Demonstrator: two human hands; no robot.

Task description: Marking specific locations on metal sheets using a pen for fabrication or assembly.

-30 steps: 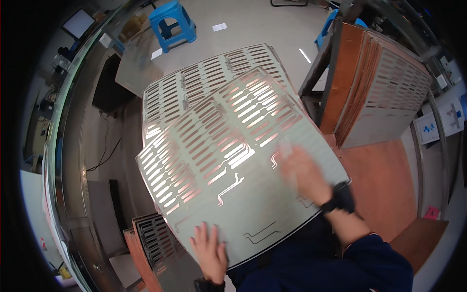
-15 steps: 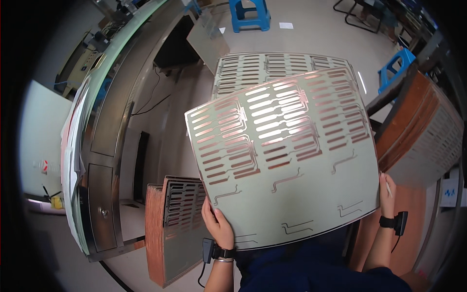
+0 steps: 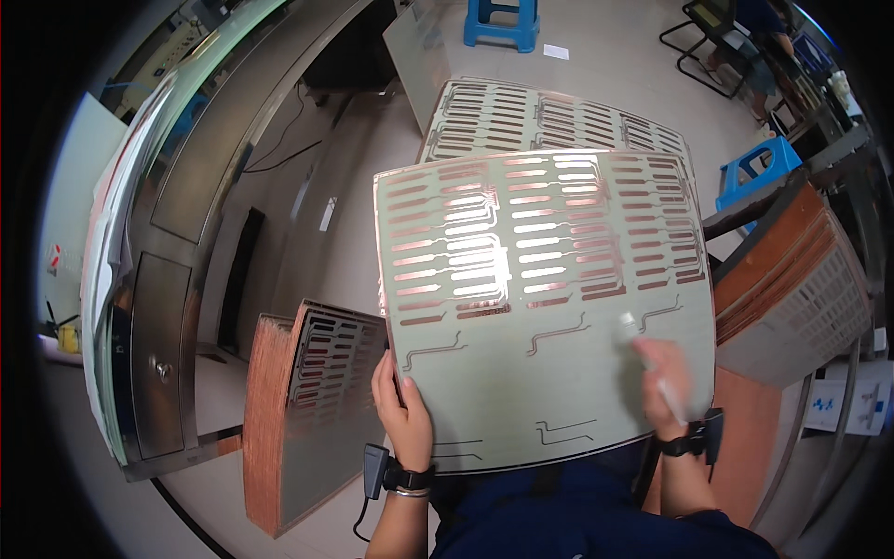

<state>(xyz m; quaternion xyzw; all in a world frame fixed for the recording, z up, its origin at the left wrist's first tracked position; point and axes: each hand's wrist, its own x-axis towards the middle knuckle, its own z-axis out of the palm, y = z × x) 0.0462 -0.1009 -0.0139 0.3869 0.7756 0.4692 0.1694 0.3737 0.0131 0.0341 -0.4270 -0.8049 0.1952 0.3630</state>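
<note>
A large pale green circuit board panel (image 3: 503,391) with shiny copper traces leans in front of me, tilted. At its lower left edge my left hand (image 3: 403,415) grips it, thumb on the face. Over the lower right of its face, my right hand (image 3: 666,387) is closed around a slim whitish pen-like tool (image 3: 628,323), its light tip pointing up at the traces. Motion blurs that hand and tool; whether the tip touches the panel I cannot tell. Directly behind stands another similar panel (image 3: 559,116), mostly covered by the front one.
To the left, a thick stack of copper-edged panels (image 3: 270,424) stands on the floor beside a metal desk (image 3: 160,326). More stacked panels (image 3: 792,289) lean at the right. Blue stools (image 3: 759,172) and a seated person (image 3: 759,37) are farther off.
My right hand has left the panel's right edge and come in over its face with the pen-like tool. The panel has turned more level; my left hand still holds its left edge.
</note>
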